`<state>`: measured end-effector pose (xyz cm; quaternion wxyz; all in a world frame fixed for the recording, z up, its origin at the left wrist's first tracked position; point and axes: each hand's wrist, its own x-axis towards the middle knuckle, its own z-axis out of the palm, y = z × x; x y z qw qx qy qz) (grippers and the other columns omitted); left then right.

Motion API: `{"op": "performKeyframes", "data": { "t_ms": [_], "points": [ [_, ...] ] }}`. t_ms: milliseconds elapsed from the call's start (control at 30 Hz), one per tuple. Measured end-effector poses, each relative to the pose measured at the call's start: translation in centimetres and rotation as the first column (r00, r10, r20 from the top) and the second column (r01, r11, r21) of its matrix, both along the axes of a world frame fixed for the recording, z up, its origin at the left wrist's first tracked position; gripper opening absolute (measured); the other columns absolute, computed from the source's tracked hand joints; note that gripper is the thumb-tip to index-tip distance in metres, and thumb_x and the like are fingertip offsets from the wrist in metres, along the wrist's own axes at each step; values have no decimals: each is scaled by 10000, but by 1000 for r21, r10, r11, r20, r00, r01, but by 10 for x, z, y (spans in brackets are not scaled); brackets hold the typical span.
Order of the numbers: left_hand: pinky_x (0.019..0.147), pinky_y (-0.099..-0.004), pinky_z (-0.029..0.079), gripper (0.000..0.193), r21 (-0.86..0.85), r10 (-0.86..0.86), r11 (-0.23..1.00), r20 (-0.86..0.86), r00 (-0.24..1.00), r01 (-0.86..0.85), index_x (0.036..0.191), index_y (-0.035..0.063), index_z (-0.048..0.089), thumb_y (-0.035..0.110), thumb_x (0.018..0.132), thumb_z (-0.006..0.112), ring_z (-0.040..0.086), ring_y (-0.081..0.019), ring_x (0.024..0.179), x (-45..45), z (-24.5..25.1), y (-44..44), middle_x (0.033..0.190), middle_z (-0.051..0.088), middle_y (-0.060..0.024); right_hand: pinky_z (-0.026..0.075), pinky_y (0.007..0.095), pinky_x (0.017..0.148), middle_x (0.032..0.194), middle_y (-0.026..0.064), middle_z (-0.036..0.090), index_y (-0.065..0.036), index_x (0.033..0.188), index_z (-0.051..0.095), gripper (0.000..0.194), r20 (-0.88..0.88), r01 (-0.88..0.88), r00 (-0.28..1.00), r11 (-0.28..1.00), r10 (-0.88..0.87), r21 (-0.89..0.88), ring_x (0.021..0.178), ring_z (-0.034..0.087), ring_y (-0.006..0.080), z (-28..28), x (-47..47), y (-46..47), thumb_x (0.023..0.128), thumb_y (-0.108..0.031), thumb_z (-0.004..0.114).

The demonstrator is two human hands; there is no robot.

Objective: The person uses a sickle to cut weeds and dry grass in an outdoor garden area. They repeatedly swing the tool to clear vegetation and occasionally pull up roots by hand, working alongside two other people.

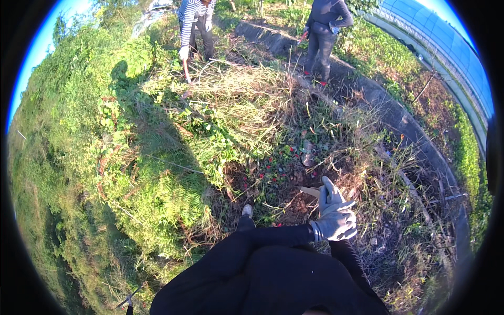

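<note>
My left hand (pixel 338 225), in a grey-white work glove, lies over my right hand (pixel 329 193), also gloved, right of my dark-clothed body. The two hands touch and overlap, so the left one's grip is hidden. From the right hand's fingers a pale tan rod (pixel 309 191), like a wooden handle, sticks out to the left; its other end is hidden. Below the hands lies bare brown soil (pixel 301 206) with cut stems. Small red bits (pixel 274 179) are scattered on the ground ahead. My shoe (pixel 247 210) stands left of the hands.
At the top, a person in a striped top (pixel 193 15) bends with a red-handled tool (pixel 186 71); another person (pixel 327 31) stands to the right. Heaped dry grass (pixel 252 90) lies between us. A concrete edge (pixel 409 122) curves right. Bottom left, another gloved hand (pixel 130 301) holds a thin dark tool.
</note>
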<state>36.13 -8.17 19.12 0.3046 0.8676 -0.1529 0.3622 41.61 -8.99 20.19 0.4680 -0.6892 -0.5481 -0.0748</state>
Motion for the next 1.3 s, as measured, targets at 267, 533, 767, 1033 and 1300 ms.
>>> {"op": "performKeyframes", "data": {
  "t_ms": [267, 533, 767, 1033, 1300],
  "points": [
    [1004, -475, 411, 187, -773, -532, 335, 317, 785, 539, 966, 86, 578, 246, 878, 619, 575, -280, 1017, 18, -52, -3, 1024, 576, -98, 410, 276, 501, 911, 69, 723, -75, 1362, 525, 395, -37, 0, 999, 995, -3, -99, 508, 466, 106, -10, -7, 3, 973, -119, 581],
    [1159, -495, 287, 214, -40, 8, 999, -87, 996, -11, 965, 106, 612, 286, 852, 645, 596, -269, 1036, 5, -16, -7, 1024, 589, -63, 417, 195, 567, 1090, 88, 726, -53, 1392, 486, 393, -167, -61, 985, 986, 35, -154, 580, 446, 43, -2, 1, -10, 1016, -157, 529],
    [1081, -471, 334, 214, -96, -25, 995, -64, 998, 19, 959, 103, 603, 280, 843, 631, 587, -267, 1012, 7, -26, -9, 1013, 581, -70, 445, 183, 623, 1167, 99, 695, -43, 1409, 469, 381, -335, -96, 942, 951, -8, -293, 690, 538, 43, 11, -7, -11, 1049, -166, 458],
    [942, -431, 423, 196, -74, -43, 997, -117, 992, 34, 931, 86, 575, 242, 817, 608, 561, -274, 989, 9, -26, -13, 1017, 561, -92, 488, 279, 633, 1044, 91, 719, -60, 1385, 484, 401, -273, -60, 962, 961, -17, -272, 723, 613, 100, 6, -4, -12, 989, -83, 544],
    [852, -407, 478, 331, -345, -188, 924, -36, 982, 164, 1139, 166, 525, 454, 985, 477, 542, -139, 859, 23, -30, -15, 823, 535, -8, 461, 294, 562, 885, 104, 722, -76, 1297, 546, 375, -133, -17, 991, 992, 1, -125, 579, 566, 176, 20, 0, -9, 930, -25, 604]
  ]
}}
